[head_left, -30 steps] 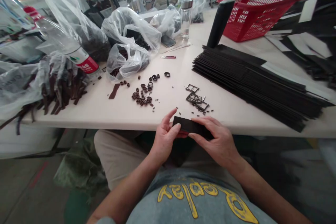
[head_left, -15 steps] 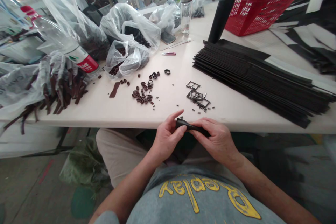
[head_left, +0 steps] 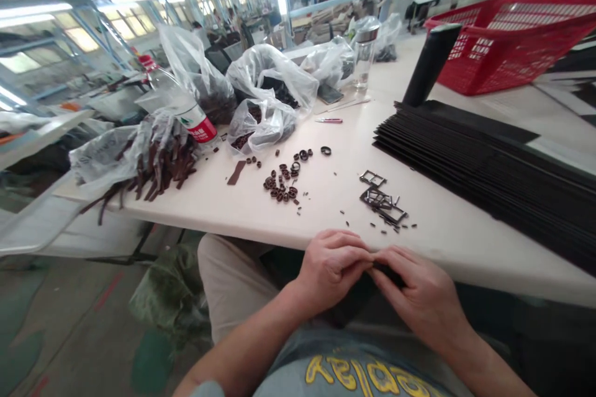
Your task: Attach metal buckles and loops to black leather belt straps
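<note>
At the table's front edge, my left hand (head_left: 331,270) and my right hand (head_left: 421,288) meet fingertip to fingertip. Between them is a black strip of leather-like material (head_left: 390,274), mostly hidden by the fingers. My right hand is closed round its length, while the left pinches its end; that end is covered. Just beyond my hands lie metal buckle frames (head_left: 379,198) in a loose pile, with several tiny dark pins (head_left: 383,232) around them. Further left is a cluster of small brown loops (head_left: 282,189), and a flat brown piece (head_left: 236,172) lies beside it.
A stack of black strips (head_left: 465,155) covers the right side, with a dark cylinder (head_left: 431,65) and a red basket (head_left: 493,56) behind. Plastic bags (head_left: 274,74), a glass bottle (head_left: 364,56), a pen (head_left: 329,120) and a tipped plastic bottle (head_left: 198,121) stand or lie further back.
My left hand has turned over and closed its fingers at the strip's end, coming up against my right fingertips. The strip is now more covered. The camera view has shifted left and up.
</note>
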A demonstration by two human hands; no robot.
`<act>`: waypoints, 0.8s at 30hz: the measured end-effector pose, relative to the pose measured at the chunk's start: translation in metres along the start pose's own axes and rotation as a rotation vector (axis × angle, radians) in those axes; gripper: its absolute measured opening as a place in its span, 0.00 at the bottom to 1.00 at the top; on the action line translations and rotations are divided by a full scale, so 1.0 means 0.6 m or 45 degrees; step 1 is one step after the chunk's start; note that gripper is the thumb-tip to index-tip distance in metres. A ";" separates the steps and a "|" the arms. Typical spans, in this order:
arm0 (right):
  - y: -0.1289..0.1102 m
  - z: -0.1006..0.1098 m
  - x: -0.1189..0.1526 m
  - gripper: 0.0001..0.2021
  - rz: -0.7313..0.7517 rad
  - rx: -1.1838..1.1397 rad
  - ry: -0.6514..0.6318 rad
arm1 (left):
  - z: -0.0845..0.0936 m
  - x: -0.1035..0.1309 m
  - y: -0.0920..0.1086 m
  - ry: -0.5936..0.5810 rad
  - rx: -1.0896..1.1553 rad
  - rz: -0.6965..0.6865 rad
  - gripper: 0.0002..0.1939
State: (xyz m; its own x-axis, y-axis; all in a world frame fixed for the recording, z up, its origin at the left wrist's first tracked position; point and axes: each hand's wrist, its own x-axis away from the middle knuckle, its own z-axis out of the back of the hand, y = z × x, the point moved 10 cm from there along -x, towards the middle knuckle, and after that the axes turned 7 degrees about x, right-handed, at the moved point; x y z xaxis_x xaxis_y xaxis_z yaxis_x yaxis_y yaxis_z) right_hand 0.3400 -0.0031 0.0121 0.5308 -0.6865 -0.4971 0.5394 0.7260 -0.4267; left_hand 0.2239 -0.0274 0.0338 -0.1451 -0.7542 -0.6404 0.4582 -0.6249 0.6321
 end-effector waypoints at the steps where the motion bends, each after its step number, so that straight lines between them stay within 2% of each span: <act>1: 0.000 0.002 0.000 0.07 0.010 -0.006 0.005 | 0.000 -0.002 0.001 0.009 0.011 -0.013 0.05; 4: 0.000 0.006 -0.003 0.07 0.045 0.000 0.016 | 0.006 -0.011 0.005 0.041 0.082 -0.029 0.05; 7: 0.002 0.007 -0.006 0.08 0.080 0.059 0.024 | 0.013 -0.024 0.005 0.043 0.194 0.030 0.08; 9: 0.011 0.004 -0.005 0.10 0.068 0.084 0.014 | -0.003 -0.031 0.009 -0.106 0.299 0.071 0.13; 12: 0.046 0.003 -0.001 0.12 -0.037 0.096 0.004 | -0.037 -0.031 0.017 -0.444 0.417 0.104 0.18; 13: 0.060 0.008 0.001 0.12 -0.075 0.102 0.021 | -0.038 -0.033 0.010 -0.492 0.405 0.131 0.18; 14: 0.073 0.014 0.003 0.12 -0.108 0.111 0.046 | -0.030 -0.039 -0.006 -0.486 0.358 0.174 0.17; 16: 0.095 0.032 0.007 0.13 -0.157 0.139 0.110 | 0.009 -0.060 -0.057 -0.375 0.160 0.289 0.13; 20: 0.122 0.052 0.018 0.13 -0.257 0.183 0.161 | 0.130 -0.117 -0.203 -0.110 -0.520 0.597 0.09; 22: 0.121 0.052 0.021 0.13 -0.273 0.176 0.165 | 0.177 -0.132 -0.279 -0.124 -0.818 0.851 0.12; 24: 0.116 0.048 0.022 0.13 -0.263 0.166 0.162 | 0.199 -0.147 -0.327 -0.152 -0.901 0.960 0.14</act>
State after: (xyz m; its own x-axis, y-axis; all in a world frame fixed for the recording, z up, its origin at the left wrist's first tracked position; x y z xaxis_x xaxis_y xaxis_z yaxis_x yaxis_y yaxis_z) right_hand 0.4034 0.0368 -0.0024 0.3183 -0.8028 -0.5041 0.7116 0.5537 -0.4325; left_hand 0.0419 0.1378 0.0185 0.3241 -0.9392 -0.1138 0.8701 0.2487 0.4255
